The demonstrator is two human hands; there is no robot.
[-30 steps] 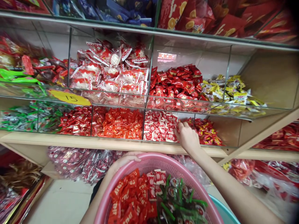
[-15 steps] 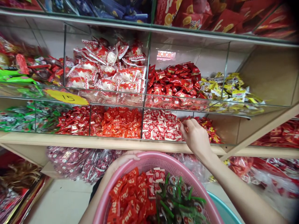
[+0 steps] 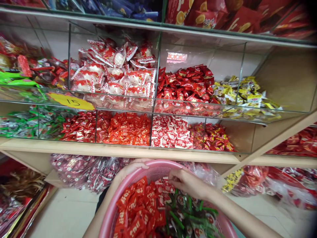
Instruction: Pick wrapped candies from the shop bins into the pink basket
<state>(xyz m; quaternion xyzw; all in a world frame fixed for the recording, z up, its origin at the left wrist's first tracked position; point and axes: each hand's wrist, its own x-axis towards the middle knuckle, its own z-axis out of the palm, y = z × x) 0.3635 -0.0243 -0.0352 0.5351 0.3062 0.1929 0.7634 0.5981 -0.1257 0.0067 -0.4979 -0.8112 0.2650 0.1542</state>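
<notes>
My left hand (image 3: 133,168) is wrapped over the upper left rim of a pink basket (image 3: 108,211). Inside the basket, orange-red packets (image 3: 138,206) lie on the left, red-and-white packets (image 3: 162,189) near the far side, and green-ended clear packets (image 3: 190,218) on the right. My right hand (image 3: 178,179) is in the basket's far part, just over the red-and-white packets, its fingers curled together. Whatever those fingers hold, if anything, is hidden.
Glass-fronted shelves ahead hold sweets, with red-and-white ones (image 3: 170,132) in a lower bin. A yellow tag (image 3: 71,101) reads 15. A wooden ledge (image 3: 119,150) runs above the basket; bagged sweets (image 3: 74,168) lie underneath.
My right hand has moved from the lower bin of red-and-white sweets down and left into the basket. My left hand stays on the rim.
</notes>
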